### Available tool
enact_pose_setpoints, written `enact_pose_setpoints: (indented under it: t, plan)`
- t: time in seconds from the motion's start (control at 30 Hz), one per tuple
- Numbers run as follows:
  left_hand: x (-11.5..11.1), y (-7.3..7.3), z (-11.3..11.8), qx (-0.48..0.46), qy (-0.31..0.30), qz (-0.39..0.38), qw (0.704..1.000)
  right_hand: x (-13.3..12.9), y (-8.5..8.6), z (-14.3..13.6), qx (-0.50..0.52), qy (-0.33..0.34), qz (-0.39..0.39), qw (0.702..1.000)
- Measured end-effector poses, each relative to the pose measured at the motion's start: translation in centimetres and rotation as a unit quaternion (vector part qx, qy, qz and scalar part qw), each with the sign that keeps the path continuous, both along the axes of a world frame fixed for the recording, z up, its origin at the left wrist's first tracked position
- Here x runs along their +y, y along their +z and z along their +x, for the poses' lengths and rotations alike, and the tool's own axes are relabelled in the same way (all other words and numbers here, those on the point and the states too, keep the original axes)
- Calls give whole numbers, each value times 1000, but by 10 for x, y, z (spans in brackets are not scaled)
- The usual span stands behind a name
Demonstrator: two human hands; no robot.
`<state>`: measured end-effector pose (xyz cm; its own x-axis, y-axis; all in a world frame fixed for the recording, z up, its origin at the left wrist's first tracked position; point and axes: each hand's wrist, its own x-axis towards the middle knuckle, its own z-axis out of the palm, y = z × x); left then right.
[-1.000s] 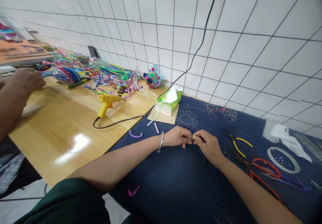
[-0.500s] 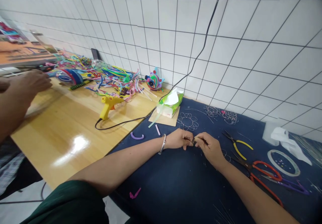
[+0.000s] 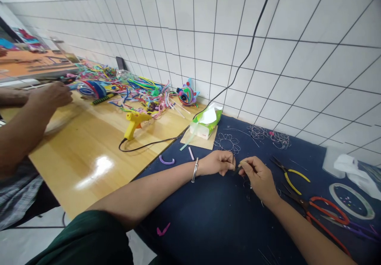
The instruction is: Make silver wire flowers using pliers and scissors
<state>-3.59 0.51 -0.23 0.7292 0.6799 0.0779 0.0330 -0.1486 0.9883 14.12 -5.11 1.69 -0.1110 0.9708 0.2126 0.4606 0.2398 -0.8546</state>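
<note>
So, both hands are over the dark blue work surface [image 3: 205, 217], fingertips near each other with a small gap between. Left hand [image 3: 219, 162]: fingers curled, thumb up by the index; can't tell if the pinch is fully closed or what's in it. Right hand [image 3: 259, 179]: same posture, thumb and index bunched toward the left; can't tell closure or contents, too small. Fine wire [image 3: 248, 191] shows just under the right hand; can't tell whether it's gripped or lying loose. Wire flower [image 3: 227, 143] lies flat just beyond the left hand, loops around an open center. Tangled wire [image 3: 280, 139] sits farther back, near the wall. Yellow-handled pliers [image 3: 293, 173] are right of the right hand, red-handled cutters [image 3: 327, 202] nearer the right forearm. Glue gun [image 3: 132, 124] is on the wooden table to the left.
</note>
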Motion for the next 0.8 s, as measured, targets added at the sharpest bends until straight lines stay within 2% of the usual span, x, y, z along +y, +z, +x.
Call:
enact_pose_setpoints:
  t: [0.07, 0.13, 0.2, 0.23, 0.27, 0.33, 0.37, 0.43, 0.5, 0.6, 0.73, 0.8]
  plan:
    - [0, 7, -1, -19, 4, 9, 1000, -1, 0, 0, -1, 1, 0, 1000]
    - [5, 19, -10, -1, 17, 53, 998, -1, 0, -1, 2, 5, 1, 1000]
    - [15, 34, -29, 62, 50, 137, 987, -2, 0, -1, 6, 12, -1, 1000]
    - [21, 41, -40, 114, 71, 198, 971, -2, -1, -2, 8, 15, -2, 1000]
    - [27, 47, -52, 182, 96, 264, 942, -3, -1, -2, 10, 18, -3, 1000]
    - [40, 52, -74, 323, 184, 370, 852, -3, 0, -2, 14, 20, -5, 1000]
    - [46, 52, -82, 390, 214, 390, 806, -3, 1, -1, 16, 19, -8, 1000]
    - [55, 47, -91, 508, 211, 391, 738, -3, 2, 0, 25, 12, -12, 1000]
    - [61, 39, -92, 531, 200, 379, 731, -3, 5, 2, 36, 2, -13, 999]
    - [63, 33, -90, 533, 185, 369, 738, -1, 9, 6, 55, -7, -7, 998]
    - [57, 41, -85, 510, 178, 374, 754, 1, 14, 11, 76, -13, -3, 997]
    - [48, 43, -75, 463, 175, 378, 782, 2, 17, 13, 82, -14, -5, 997]
